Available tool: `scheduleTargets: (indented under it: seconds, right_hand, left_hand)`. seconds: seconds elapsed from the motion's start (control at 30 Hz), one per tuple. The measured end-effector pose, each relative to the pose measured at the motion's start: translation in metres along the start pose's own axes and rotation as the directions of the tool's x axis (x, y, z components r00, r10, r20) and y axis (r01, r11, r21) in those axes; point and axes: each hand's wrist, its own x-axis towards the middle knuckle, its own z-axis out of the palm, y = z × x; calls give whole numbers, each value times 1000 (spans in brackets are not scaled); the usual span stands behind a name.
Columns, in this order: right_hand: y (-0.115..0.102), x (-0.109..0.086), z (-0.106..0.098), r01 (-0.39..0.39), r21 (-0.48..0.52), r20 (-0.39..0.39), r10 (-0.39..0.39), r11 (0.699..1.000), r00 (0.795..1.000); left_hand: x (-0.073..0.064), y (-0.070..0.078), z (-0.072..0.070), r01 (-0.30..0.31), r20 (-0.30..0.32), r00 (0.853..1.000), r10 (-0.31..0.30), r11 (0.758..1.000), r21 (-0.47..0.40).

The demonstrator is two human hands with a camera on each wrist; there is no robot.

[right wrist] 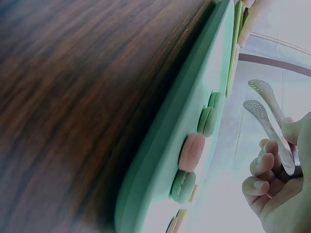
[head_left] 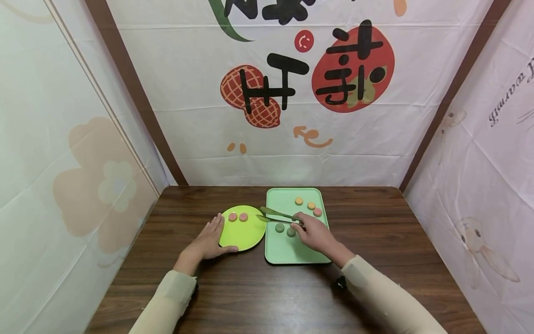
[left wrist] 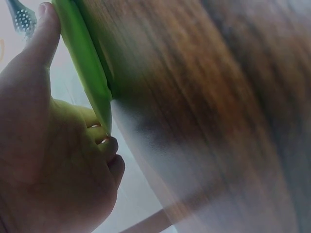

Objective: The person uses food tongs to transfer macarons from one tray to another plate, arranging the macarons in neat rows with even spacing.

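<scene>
My left hand (head_left: 212, 238) rests against the near left rim of a lime-green round plate (head_left: 242, 237), its fingers extended and its thumb along the edge. Two pink macarons (head_left: 238, 217) lie toward the back of that plate. In my right hand (head_left: 314, 232) I grip slotted-tip tongs (right wrist: 273, 137), held above the mint-green tray (head_left: 298, 253) with the tips reaching over the plate's right edge. Nothing sits between the tips, which stand apart. On the tray are green macarons (head_left: 280, 228), yellow macarons (head_left: 299, 201) and a pink macaron (head_left: 317, 212); my hand and the tongs partly cover this area.
The dark wooden table (head_left: 217, 297) extends in front of the plate and tray and to both sides. A printed white cloth wall (head_left: 200, 153) rises at its back edge, with more cloth on the left and right. Plate and tray stand side by side, almost touching.
</scene>
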Motion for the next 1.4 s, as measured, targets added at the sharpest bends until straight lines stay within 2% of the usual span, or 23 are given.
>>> scheduleTargets:
  seconds: [0.47,0.77,0.97,1.4]
  right_hand:
    - [11,-21,-9,-24,1,-33,24,1000,999]
    - [16,-30,-15,-44,-15,-48,44,999,998]
    - [22,-38,-14,-56,-27,-32,55,998,998]
    - [25,-49,-14,-52,-29,-63,50,998,997]
  left_hand:
    - [-2,0,-2,-26,-25,999,26,1000,-12]
    - [-2,1,-2,11,-6,1000,-11,1000,-1]
    - [-4,4,-2,5,-13,1000,-5,1000,-10]
    - [-2,4,-1,6,-19,1000,-6,1000,-1]
